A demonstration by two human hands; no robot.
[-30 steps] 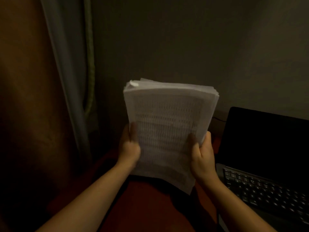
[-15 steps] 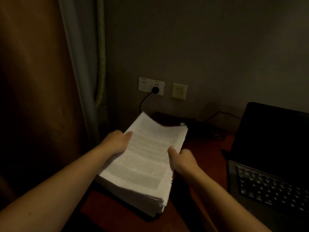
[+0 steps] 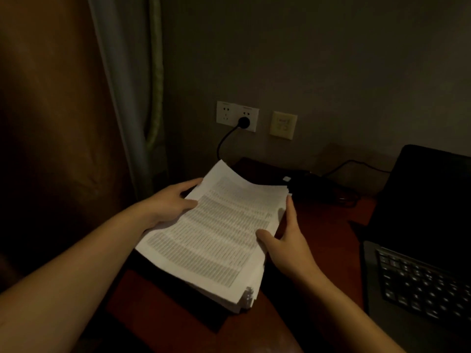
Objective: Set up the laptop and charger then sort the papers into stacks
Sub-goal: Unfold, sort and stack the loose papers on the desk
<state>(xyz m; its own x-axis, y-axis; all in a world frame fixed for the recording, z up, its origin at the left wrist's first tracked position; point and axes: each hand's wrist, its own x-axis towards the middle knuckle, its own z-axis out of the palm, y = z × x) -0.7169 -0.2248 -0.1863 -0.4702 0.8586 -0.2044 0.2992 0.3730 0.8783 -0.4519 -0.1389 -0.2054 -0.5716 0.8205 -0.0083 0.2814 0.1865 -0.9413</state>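
you are bracing the paper stack (image 3: 216, 233) on the near-left table (image 3: 323, 220), left hand (image 3: 173, 202) and right hand (image 3: 285, 240) lying spread along its sides, thumbs on top. laptop (image 3: 418, 284) is sitting open, charger plug (image 3: 244, 121) socketed; sorting seemingly isn't happening yet.

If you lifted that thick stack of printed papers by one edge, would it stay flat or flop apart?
Probably floppy: the far corner of the paper stack curls up. Likely heavy for its size, being many sheets thick. Sheets may slide apart: the near edges look fanned, and the left hand and right hand brace its sides.
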